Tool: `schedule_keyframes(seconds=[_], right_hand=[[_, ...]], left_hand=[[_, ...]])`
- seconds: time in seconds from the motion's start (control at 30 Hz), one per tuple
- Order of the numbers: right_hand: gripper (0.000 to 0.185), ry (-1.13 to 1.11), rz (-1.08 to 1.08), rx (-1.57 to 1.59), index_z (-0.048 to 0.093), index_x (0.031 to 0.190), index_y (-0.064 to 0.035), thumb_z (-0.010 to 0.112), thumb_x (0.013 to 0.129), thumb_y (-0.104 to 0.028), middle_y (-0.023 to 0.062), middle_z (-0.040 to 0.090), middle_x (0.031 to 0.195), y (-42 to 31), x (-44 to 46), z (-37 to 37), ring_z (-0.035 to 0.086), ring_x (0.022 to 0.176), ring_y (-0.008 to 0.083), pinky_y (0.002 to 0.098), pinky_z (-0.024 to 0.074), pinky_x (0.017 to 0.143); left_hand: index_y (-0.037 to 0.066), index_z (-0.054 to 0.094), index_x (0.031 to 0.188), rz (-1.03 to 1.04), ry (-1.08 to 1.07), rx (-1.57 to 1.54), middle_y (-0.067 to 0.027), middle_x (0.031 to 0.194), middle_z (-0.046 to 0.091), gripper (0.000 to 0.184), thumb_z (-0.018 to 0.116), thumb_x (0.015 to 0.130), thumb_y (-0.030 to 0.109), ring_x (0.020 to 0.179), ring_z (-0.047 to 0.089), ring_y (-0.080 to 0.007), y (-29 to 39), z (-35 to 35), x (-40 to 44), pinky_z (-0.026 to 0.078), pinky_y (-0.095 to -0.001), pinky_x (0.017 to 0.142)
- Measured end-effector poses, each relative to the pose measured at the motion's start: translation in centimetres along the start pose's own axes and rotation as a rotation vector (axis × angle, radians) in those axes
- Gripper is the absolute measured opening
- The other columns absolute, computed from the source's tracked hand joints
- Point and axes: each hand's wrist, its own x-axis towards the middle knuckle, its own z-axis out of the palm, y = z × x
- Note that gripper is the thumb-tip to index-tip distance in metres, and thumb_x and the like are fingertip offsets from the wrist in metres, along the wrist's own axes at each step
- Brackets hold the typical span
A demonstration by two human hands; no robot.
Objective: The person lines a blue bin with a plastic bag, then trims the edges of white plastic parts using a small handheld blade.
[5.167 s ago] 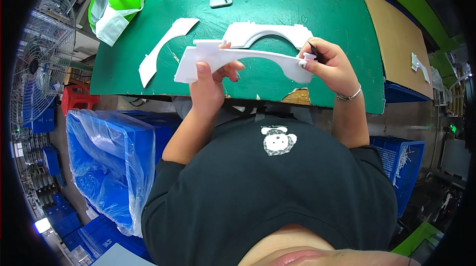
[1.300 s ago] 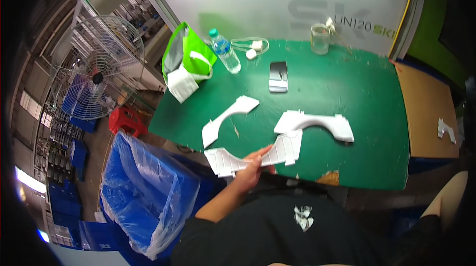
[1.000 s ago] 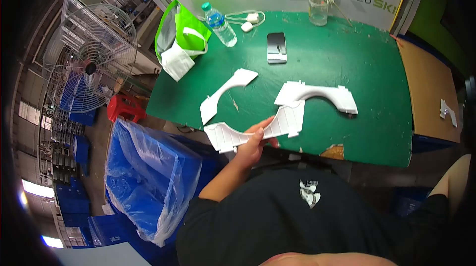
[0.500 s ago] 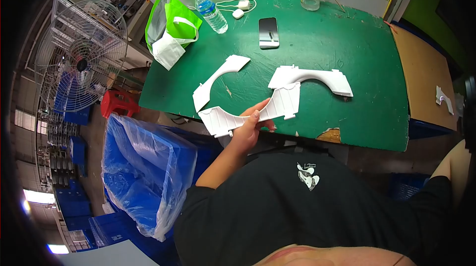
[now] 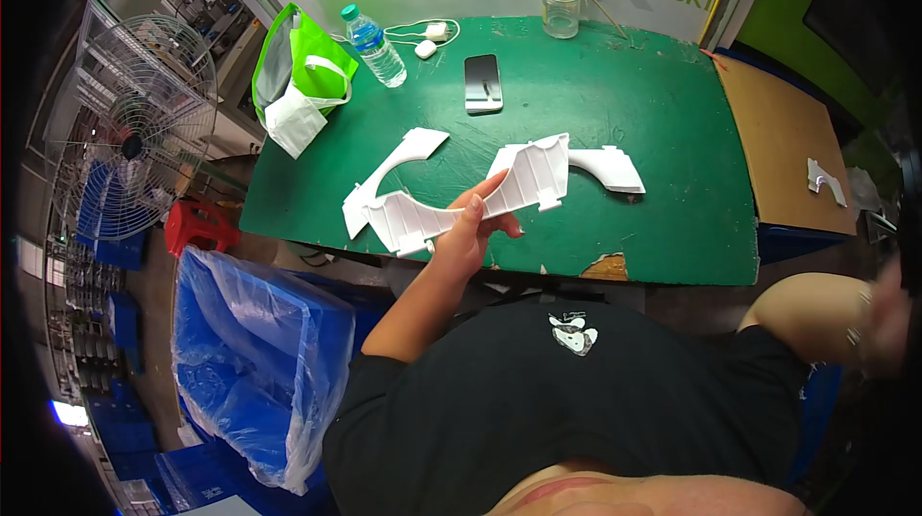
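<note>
My left hand (image 5: 467,234) is closed around the narrow middle of a curved white plastic part (image 5: 523,182), its ribbed inner side facing me. I hold it above the front edge of the green table. A second curved white part (image 5: 389,175) lies on the table just beyond, to the left. Behind the held piece's right end, a third white part (image 5: 615,171) is partly covered. Far to the right, at the edge of the view, my right hand (image 5: 885,319) is smeared by motion, and its fingers cannot be made out.
On the green table (image 5: 672,218) are a phone (image 5: 483,84), a water bottle (image 5: 376,50), a green bag (image 5: 317,69), a glass (image 5: 561,12) and a white charger (image 5: 436,32). A plastic-lined blue bin (image 5: 259,353) stands at left, near a red stool (image 5: 197,226) and a fan (image 5: 130,141). A cardboard surface (image 5: 783,146) holds a white scrap (image 5: 825,182).
The view has shifted, moving the table leftward in it. The held part's right end has tilted up and covers more of the right-hand part. My right hand has come into view, blurred.
</note>
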Motion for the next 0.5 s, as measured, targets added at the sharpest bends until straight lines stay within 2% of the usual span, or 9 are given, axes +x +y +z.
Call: schedule_keyframes(seconds=[0.03,0.07,0.1,0.13,0.17,0.23,0.33,0.4,0.5], right_hand=[[0.046,0.237,0.130,-0.043,0.043,0.145,-0.0241,0.048,0.101,-0.037,0.0110,0.039,0.146,2.8,-2.5,1.1,0.046,0.117,0.0239,0.0410,0.0529,0.089],[0.031,0.360,0.230,0.027,0.052,0.125,-0.0131,0.045,0.101,-0.031,0.0112,0.049,0.118,5.6,-4.5,1.5,0.048,0.093,0.0173,0.0314,0.0455,0.074],[0.031,0.484,0.334,0.096,0.062,0.105,-0.0020,0.043,0.100,-0.026,0.0113,0.060,0.089,8.2,-6.5,1.9,0.049,0.068,0.0106,0.0219,0.0380,0.059],[0.031,0.312,0.374,0.064,0.060,0.109,-0.0038,0.037,0.104,-0.024,0.0065,0.056,0.088,10.3,-8.2,4.2,0.047,0.070,0.0099,0.0220,0.0375,0.059],[0.024,0.282,0.560,0.047,0.059,0.109,-0.0037,0.045,0.102,-0.021,0.0022,0.054,0.093,12.0,-10.7,5.1,0.047,0.076,0.0086,0.0220,0.0404,0.064],[0.023,0.159,0.622,0.116,0.059,0.107,-0.0010,0.040,0.104,-0.015,-0.0031,0.049,0.078,14.8,-12.9,9.4,0.042,0.067,0.0027,0.0186,0.0362,0.059],[0.022,0.016,0.858,0.082,0.055,0.098,-0.0043,0.041,0.104,-0.019,-0.0052,0.042,0.070,17.2,-15.8,13.5,0.035,0.058,0.0019,0.0185,0.0289,0.050],[0.021,-0.039,0.766,0.126,0.051,0.094,-0.0062,0.045,0.104,-0.024,-0.0061,0.040,0.070,17.8,-16.6,16.3,0.032,0.055,0.0009,0.0187,0.0250,0.046],[0.022,0.008,0.857,0.283,0.051,0.089,-0.0037,0.054,0.099,-0.022,-0.0045,0.045,0.073,17.6,-16.5,17.8,0.037,0.067,0.0039,0.0223,0.0333,0.057]], left_hand=[[-0.005,0.043,0.140,0.008,-0.023,0.015,-0.0147,0.111,0.063,0.058,0.041,0.103,0.039,0.082,0.062,-0.0214,0.5,0.6,0.7,0.051,-0.0360,0.077],[-0.005,0.042,0.141,0.022,-0.046,-0.004,-0.0149,0.112,0.062,0.059,0.040,0.103,0.040,0.081,0.062,-0.0218,0.6,1.1,1.3,0.051,-0.0364,0.077],[-0.005,0.042,0.141,0.021,-0.051,-0.016,-0.0149,0.112,0.062,0.059,0.040,0.103,0.040,0.081,0.062,-0.0218,0.6,1.5,1.9,0.051,-0.0364,0.077],[-0.005,0.042,0.141,0.025,-0.070,-0.048,-0.0155,0.113,0.062,0.059,0.040,0.103,0.040,0.081,0.062,-0.0218,0.6,1.8,2.3,0.051,-0.0362,0.077],[-0.006,0.042,0.141,0.028,-0.090,-0.080,-0.0160,0.114,0.062,0.059,0.040,0.103,0.040,0.081,0.062,-0.0219,0.3,2.2,2.6,0.051,-0.0361,0.077],[-0.006,0.042,0.141,0.025,-0.114,-0.104,-0.0169,0.115,0.061,0.059,0.040,0.103,0.040,0.081,0.062,-0.0220,-0.2,2.8,2.8,0.051,-0.0356,0.076],[-0.006,0.041,0.141,0.043,-0.129,-0.108,-0.0172,0.116,0.061,0.060,0.041,0.103,0.040,0.080,0.062,-0.0217,-0.6,3.7,2.4,0.052,-0.0350,0.074],[-0.007,0.040,0.142,0.042,-0.144,-0.111,-0.0181,0.119,0.060,0.064,0.042,0.101,0.042,0.080,0.062,-0.0216,-0.8,3.6,2.1,0.052,-0.0344,0.072],[-0.007,0.037,0.143,0.053,-0.181,-0.164,-0.0191,0.124,0.058,0.067,0.044,0.100,0.043,0.080,0.062,-0.0218,-1.2,2.8,1.6,0.051,-0.0344,0.072]])
